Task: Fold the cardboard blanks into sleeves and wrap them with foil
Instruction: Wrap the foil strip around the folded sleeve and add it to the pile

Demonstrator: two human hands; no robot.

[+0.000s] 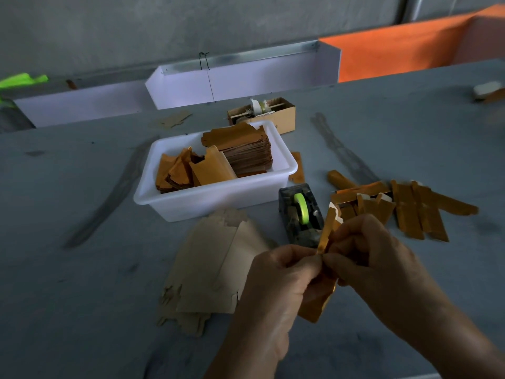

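Note:
Both my hands hold one gold-foil cardboard sleeve (pixel 326 233) upright above the grey table. My left hand (pixel 276 280) grips its lower part, and my right hand (pixel 374 258) pinches its edge from the right. The sleeve's lower end (pixel 314 310) sticks out below my palms. A pile of plain brown cardboard blanks (pixel 213 266) lies flat just left of my hands. Finished gold sleeves (pixel 404 206) lie scattered on the table to the right.
A white plastic tub (pixel 207 201) behind the blanks holds a stack of gold foil pieces (pixel 246 151). A dark tape dispenser (pixel 300 214) with green tape stands just beyond my hands. A small cardboard box (pixel 284 116) and white trays sit farther back.

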